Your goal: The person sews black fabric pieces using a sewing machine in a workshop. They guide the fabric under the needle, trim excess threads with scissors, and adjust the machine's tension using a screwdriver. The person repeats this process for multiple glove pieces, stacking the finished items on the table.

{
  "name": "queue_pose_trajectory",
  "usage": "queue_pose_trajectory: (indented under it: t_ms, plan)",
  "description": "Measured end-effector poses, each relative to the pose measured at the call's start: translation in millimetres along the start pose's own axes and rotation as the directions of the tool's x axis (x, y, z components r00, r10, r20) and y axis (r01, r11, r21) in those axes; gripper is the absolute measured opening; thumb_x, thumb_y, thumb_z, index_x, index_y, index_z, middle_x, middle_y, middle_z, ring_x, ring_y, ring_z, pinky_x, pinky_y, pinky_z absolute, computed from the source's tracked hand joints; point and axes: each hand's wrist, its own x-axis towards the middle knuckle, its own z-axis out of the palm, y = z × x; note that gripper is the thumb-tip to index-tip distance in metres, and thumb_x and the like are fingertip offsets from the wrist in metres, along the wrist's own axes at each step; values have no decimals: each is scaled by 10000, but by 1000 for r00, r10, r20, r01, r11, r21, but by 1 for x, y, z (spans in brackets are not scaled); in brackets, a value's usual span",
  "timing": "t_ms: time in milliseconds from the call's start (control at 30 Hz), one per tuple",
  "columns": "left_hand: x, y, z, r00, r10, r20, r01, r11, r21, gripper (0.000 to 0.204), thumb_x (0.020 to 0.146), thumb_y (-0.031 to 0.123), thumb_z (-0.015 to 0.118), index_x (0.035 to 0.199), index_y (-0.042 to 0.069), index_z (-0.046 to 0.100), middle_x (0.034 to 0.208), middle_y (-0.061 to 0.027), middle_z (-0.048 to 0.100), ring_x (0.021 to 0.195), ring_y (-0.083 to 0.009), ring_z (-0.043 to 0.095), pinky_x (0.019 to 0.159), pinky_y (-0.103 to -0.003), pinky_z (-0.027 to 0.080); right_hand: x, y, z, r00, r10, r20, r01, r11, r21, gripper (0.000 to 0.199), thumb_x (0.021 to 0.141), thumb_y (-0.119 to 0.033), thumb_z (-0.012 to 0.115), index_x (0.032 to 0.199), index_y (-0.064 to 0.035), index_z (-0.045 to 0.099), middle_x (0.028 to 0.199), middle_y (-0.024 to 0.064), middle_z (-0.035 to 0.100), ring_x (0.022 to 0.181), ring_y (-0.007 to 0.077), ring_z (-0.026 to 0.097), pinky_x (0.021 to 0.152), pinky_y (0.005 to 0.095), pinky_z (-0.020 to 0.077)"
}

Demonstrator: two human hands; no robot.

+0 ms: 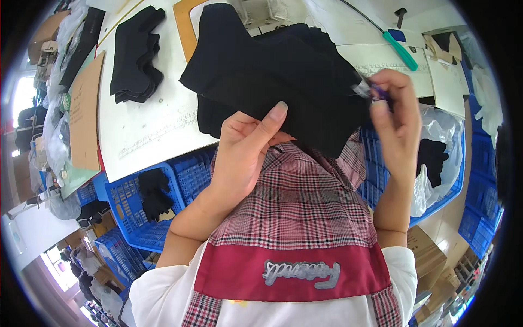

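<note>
My left hand [242, 150] grips a black fabric piece [261, 76] by its near edge, thumb on top and fingers underneath. Behind and below it lie more black cut pieces on the table, and where one ends and another begins is hard to see. At the right edge of the cloth, my right hand [400, 111] is closed around small thread snips [379, 94] with a purple handle. Their metal tip is blurred and reaches the fabric's edge; whether it touches a thread cannot be made out.
A stack of black pieces [136, 54] lies on the white table [169, 117] at left. A green-handled screwdriver [400, 50] rests at the far right. Blue crates [122, 210] holding black pieces stand below the table, one lined with a clear plastic bag [444, 128]. Cardboard [86, 114] leans at left.
</note>
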Motion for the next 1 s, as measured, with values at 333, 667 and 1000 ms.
queue_pose_trajectory:
  t_ms: [333, 667, 1000]
  plan:
    - [0, -6, 0, 999, -34, -15, 35, 999, 29, 173, 923, 162, 677, 931, -11, 675, 936, -89, 698, 824, -131, 681, 739, -272, 572, 12, -6, 20, 989, -135, 67, 142, 985, -101, 237, 757, -42, 751, 964, -25, 639, 908, 69, 626, 770, 200, 605, 690, 281, 483]
    - [-2, -5, 2, 998, -23, 58, 22, 1000, 19, 116, 949, 108, 620, 896, 39, 696, 961, -82, 713, 829, -154, 688, 728, -298, 571, 11, -5, 21, 998, -38, -47, 38, 999, -1, 153, 817, -33, 718, 940, -8, 632, 862, 35, 628, 766, 132, 598, 718, 242, 476]
    - [7, -13, 6, 999, -36, 40, 33, 997, 71, 117, 951, 96, 614, 898, 15, 681, 953, -88, 709, 821, -148, 682, 723, -289, 563, 10, -24, 46, 966, -260, 11, 253, 928, -273, 325, 654, -43, 778, 959, -42, 664, 799, 85, 602, 688, 263, 609, 588, 303, 499]
